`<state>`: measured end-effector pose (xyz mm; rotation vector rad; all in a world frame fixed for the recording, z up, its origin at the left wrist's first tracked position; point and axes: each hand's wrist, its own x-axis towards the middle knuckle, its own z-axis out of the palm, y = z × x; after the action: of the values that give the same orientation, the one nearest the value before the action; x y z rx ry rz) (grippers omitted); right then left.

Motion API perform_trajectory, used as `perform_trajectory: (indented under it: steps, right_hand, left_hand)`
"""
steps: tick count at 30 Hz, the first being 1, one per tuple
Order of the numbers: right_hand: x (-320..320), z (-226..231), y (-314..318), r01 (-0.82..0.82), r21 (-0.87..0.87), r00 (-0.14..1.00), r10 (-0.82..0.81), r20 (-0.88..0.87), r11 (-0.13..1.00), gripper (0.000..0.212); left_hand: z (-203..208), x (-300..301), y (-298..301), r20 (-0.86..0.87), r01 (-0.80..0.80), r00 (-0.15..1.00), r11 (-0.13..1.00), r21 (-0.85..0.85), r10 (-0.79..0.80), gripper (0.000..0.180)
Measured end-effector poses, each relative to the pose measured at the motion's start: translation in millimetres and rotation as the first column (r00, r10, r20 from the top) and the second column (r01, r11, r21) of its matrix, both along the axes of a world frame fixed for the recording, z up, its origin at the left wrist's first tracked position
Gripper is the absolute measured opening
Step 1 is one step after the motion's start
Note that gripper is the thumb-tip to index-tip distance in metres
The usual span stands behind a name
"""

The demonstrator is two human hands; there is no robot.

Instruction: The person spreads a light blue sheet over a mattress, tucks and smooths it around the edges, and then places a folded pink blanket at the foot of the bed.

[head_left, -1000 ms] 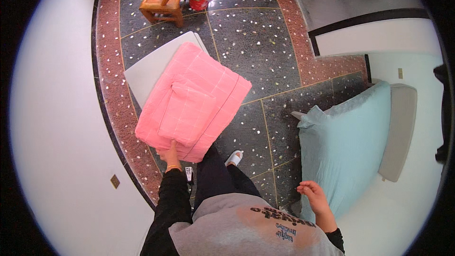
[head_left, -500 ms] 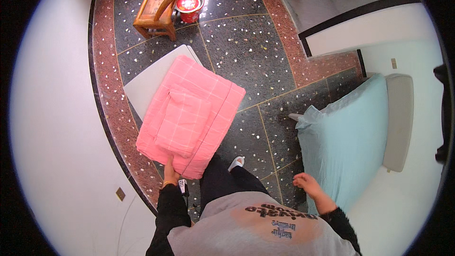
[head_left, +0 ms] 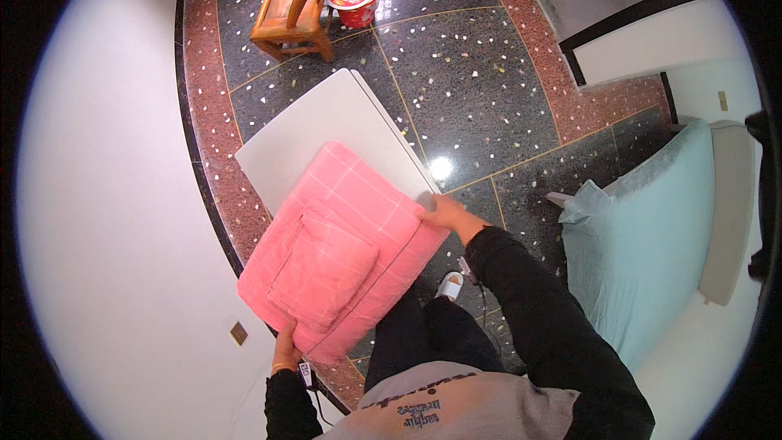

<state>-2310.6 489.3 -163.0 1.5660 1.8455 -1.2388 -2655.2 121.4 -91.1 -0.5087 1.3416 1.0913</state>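
A folded pink checked quilt (head_left: 391, 204) lies over the near part of a light grey-white table (head_left: 301, 130). On top of it rests a smaller pink checked bundle (head_left: 326, 269) that looks like a pillow. My left hand (head_left: 285, 349) grips the quilt's near left edge, its fingers partly hidden under the cloth. At the quilt's right corner my right hand (head_left: 454, 217) is closed on the fabric, thumb on top and the other fingers mostly out of sight.
A wooden chair (head_left: 285, 8) and a red bucket (head_left: 355, 16) stand beyond the table. To the right is a bed with a light blue cover (head_left: 643, 236). A white wall (head_left: 106, 195) runs along the left. A power strip (head_left: 305, 375) with a cable is by my left wrist.
My right hand has come from beside the bed to grasp the quilt's right corner. The quilt has slid toward me, baring more of the tabletop. My left hand keeps its hold.
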Motion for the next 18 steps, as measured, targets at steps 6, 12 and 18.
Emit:
perform_trajectory:
  steps: [6,12,18]
  right_hand:
    - [-4.6,-0.5,-36.5,0.014,-0.245,0.813,-0.154,-0.562,0.97,0.066]
    - [14.6,50.1,-67.1,0.193,-0.329,0.684,-0.367,-0.63,0.924,0.043]
    - [87.6,69.2,-55.2,0.258,-0.136,0.861,-0.292,-0.417,0.956,0.046]
  left_hand:
    - [21.3,24.0,6.8,-0.024,-0.011,1.0,0.999,0.053,0.012,0.054]
    - [96.3,65.1,73.9,-0.446,0.245,0.879,0.962,0.12,-0.169,0.06]
    - [143.8,134.6,160.6,-0.748,0.553,0.583,0.829,0.079,-0.317,0.06]
